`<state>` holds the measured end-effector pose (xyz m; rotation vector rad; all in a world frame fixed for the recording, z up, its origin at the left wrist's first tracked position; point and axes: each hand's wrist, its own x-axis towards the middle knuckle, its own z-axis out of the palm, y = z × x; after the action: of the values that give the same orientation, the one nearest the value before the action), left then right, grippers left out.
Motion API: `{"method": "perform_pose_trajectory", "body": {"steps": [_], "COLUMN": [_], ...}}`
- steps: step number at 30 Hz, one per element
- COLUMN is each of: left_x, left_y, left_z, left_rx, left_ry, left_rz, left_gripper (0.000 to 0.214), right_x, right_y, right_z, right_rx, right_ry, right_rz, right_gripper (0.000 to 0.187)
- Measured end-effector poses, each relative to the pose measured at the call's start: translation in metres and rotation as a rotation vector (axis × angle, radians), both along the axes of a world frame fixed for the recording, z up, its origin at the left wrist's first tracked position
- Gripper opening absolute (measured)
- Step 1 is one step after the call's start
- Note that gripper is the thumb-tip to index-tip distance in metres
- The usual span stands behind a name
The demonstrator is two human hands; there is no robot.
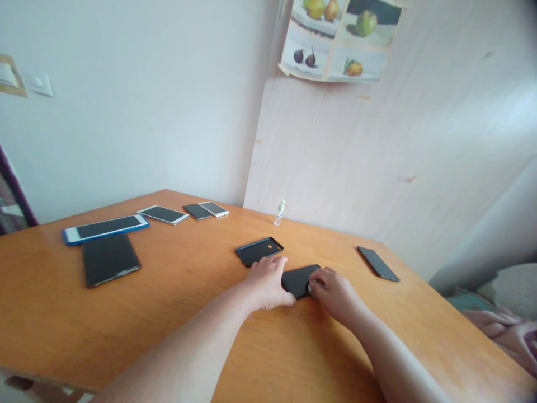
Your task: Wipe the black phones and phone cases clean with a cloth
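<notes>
A black phone point(298, 278) lies on the wooden table point(168, 313) between my two hands. My left hand point(268, 282) rests on its left end, fingers curled over the edge and holding it down. My right hand point(333, 291) is closed at the phone's right end, pinching something small and pale against it that I cannot make out. Just behind my left hand lies a black phone case point(259, 250), inner side up.
A dark phone point(377, 263) lies to the right. At the far left are a blue-edged phone point(106, 228), a black tablet point(109, 258), and three more phones point(197, 210). A small clear bottle point(279, 212) stands by the wall.
</notes>
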<state>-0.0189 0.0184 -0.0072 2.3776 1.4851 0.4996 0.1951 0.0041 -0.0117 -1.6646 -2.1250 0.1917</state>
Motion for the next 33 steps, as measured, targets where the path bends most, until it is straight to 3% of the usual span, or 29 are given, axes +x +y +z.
{"method": "perform_pose_trajectory", "body": {"steps": [2,4,6,9,11,13,17,19,24,27,29,33], "left_x": [0.000,0.000,0.000,0.000,0.000,0.000,0.001,0.001,0.001,0.001,0.002,0.003], "left_y": [0.000,0.000,0.000,-0.001,-0.001,0.000,0.002,0.003,0.003,0.002,0.002,0.002], "left_z": [0.000,0.000,0.000,0.000,0.000,-0.001,-0.006,-0.008,-0.008,-0.006,-0.006,-0.008], "left_rx": [0.007,0.012,0.013,0.010,0.010,0.015,0.039,0.051,0.041,0.046,0.055,0.063], "left_ry": [-0.010,-0.014,-0.010,0.002,0.003,-0.005,-0.030,-0.033,-0.023,-0.028,-0.036,-0.042], "left_rz": [-0.009,-0.014,-0.015,-0.019,-0.021,-0.022,-0.011,-0.008,-0.024,-0.025,-0.014,0.006], "left_gripper": [0.086,0.084,0.084,0.084,0.084,0.083,0.079,0.078,0.082,0.081,0.081,0.073], "right_x": [-0.018,-0.023,-0.012,0.017,0.026,0.017,-0.022,-0.027,0.020,0.030,0.015,-0.026], "right_y": [-0.010,-0.013,-0.006,0.011,0.016,0.012,-0.006,-0.007,0.019,0.023,0.015,-0.006], "right_z": [0.002,0.001,-0.001,-0.007,-0.010,-0.010,-0.007,-0.006,-0.010,-0.012,-0.012,-0.008], "right_rx": [-0.009,-0.028,-0.023,0.025,0.049,0.057,0.023,0.021,0.057,0.059,0.084,0.111], "right_ry": [0.066,0.086,0.071,0.017,-0.007,0.016,0.107,0.111,-0.057,-0.139,-0.127,-0.100], "right_rz": [0.178,0.264,0.174,-0.127,-0.224,-0.155,0.191,0.236,-0.172,-0.252,-0.131,0.266], "right_gripper": [0.017,0.019,0.019,0.016,0.015,0.015,0.022,0.024,0.027,0.031,0.032,0.037]}}
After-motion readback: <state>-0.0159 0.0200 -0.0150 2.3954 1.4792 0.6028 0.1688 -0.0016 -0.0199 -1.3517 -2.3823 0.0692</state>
